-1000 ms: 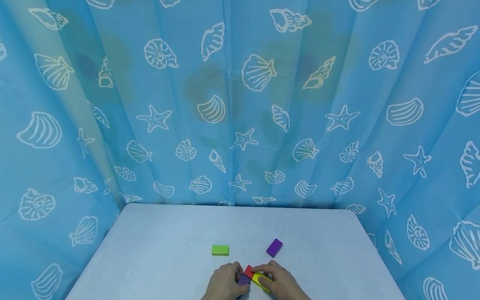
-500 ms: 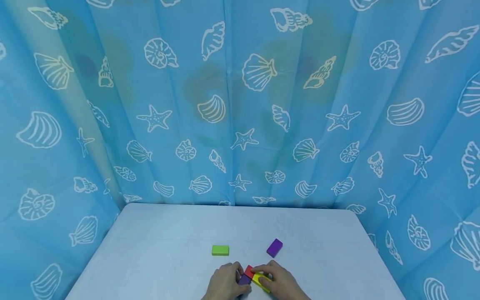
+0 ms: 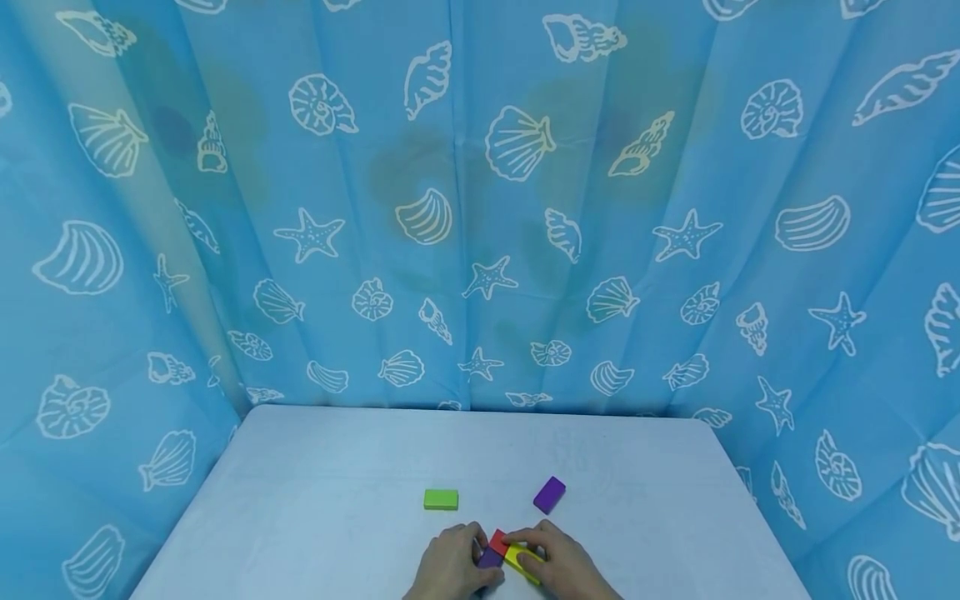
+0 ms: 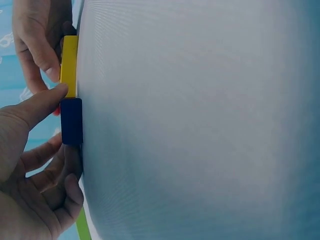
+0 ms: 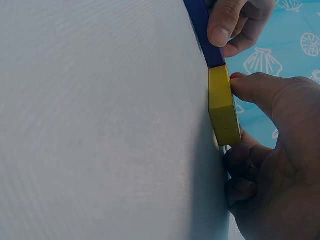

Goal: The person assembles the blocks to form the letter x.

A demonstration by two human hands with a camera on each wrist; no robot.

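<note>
In the head view, three wooden blocks meet at the table's front edge. My left hand (image 3: pixel 446 562) pinches a dark purple block (image 3: pixel 490 557) between thumb and fingers. A yellow block (image 3: pixel 514 562) is gripped by my right hand (image 3: pixel 566 564), whose index finger reaches over to a red block (image 3: pixel 498 541) at the far end of the two. From the left wrist, the purple block (image 4: pixel 72 121) looks dark blue and sits end to end with the yellow block (image 4: pixel 69 65). The right wrist view shows the yellow block (image 5: pixel 223 107) touching the purple one; red is mostly hidden.
A lime green block (image 3: pixel 441 500) lies flat beyond my left hand. Another purple block (image 3: pixel 550 495) lies at a slant beyond my right hand. The white table (image 3: pixel 337 475) is enclosed by a blue curtain (image 3: pixel 465 250) printed with shells.
</note>
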